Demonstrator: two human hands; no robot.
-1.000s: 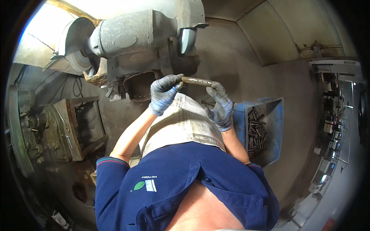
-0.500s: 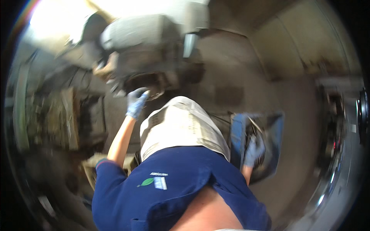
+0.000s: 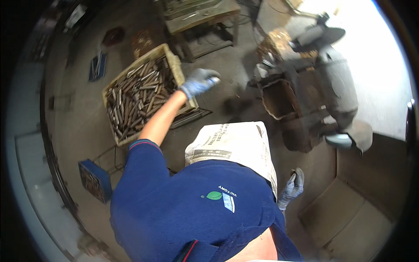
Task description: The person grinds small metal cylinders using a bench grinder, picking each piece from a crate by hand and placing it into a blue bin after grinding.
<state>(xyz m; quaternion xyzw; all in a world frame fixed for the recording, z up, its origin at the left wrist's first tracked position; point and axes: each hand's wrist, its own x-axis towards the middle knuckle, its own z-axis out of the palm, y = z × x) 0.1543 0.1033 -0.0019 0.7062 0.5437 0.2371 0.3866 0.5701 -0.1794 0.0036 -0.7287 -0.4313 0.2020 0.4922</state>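
My left hand (image 3: pixel 198 83), in a grey and blue work glove, reaches out past the near right rim of a yellowish crate (image 3: pixel 180 72). Its fingers are curled together with a small pale spot at the tips; whether that is an object or a bare fingertip I cannot make out. Many short brown metal rods (image 3: pixel 137 94) fill the crate in a loose heap. Low at my right side, my right hand (image 3: pixel 291 191) is gloved too, its fingers bent toward the thumb. Whatever it may hold is hidden. A whitish printed apron (image 3: pixel 235 137) covers my lap.
At the right stands a dark machine (image 3: pixel 305 100) with a square opening and a grey rounded housing (image 3: pixel 337 83). A worktable (image 3: pixel 205 17) is at the far side. Blue bins (image 3: pixel 95 179) sit on the floor at left. Metal panels (image 3: pixel 336 209) line the lower right.
My view has swung left, bringing the crate of rods into sight and shifting the machine to the right. My right hand is out of the blue bin it was in. My left arm remains extended.
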